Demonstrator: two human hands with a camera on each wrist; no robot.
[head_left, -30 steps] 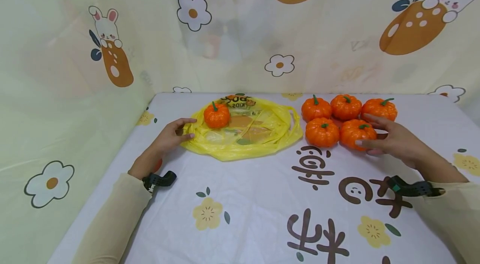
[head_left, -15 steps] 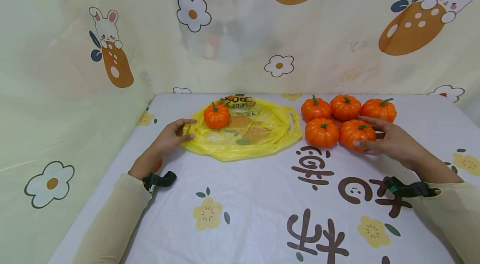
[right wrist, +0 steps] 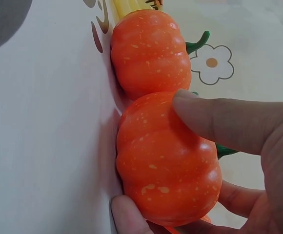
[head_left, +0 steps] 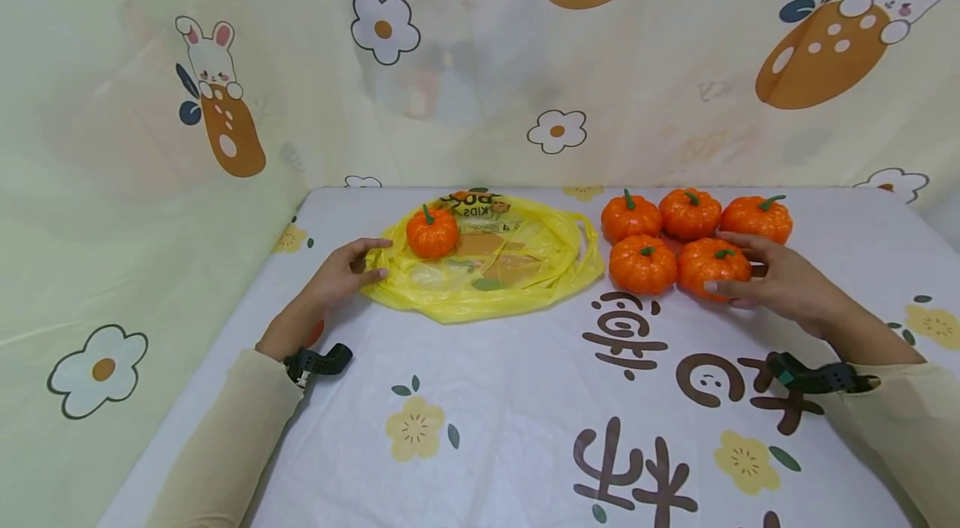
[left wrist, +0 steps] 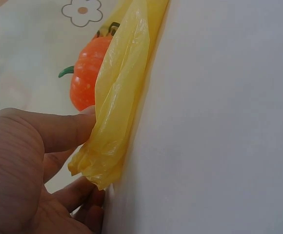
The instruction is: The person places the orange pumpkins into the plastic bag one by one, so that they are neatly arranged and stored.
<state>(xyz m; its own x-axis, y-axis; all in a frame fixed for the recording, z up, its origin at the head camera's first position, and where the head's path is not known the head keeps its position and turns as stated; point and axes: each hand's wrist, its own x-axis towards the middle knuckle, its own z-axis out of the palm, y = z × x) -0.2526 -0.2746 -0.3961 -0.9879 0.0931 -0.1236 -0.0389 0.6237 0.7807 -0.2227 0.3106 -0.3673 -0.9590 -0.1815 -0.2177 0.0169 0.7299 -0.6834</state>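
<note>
A yellow plastic bag lies flat on the table, with one small orange toy pumpkin resting on its left part. At the bag's left edge my left hand pinches the plastic; the left wrist view shows the thumb against the gathered bag edge. To the right, several more pumpkins stand in two rows. My right hand grips the front right pumpkin, thumb on its near upper side and fingers round the far side. That pumpkin sits against the front left pumpkin.
Behind the gripped pumpkin stand three others: back left, back middle and back right. A patterned cloth hangs at the back. A white printed tablecloth covers the table. A reddish patch peeks out behind my left wrist.
My right hand has shifted slightly left and settled closer round the front right pumpkin. The left hand, the bag and the other pumpkins stay as they were.
</note>
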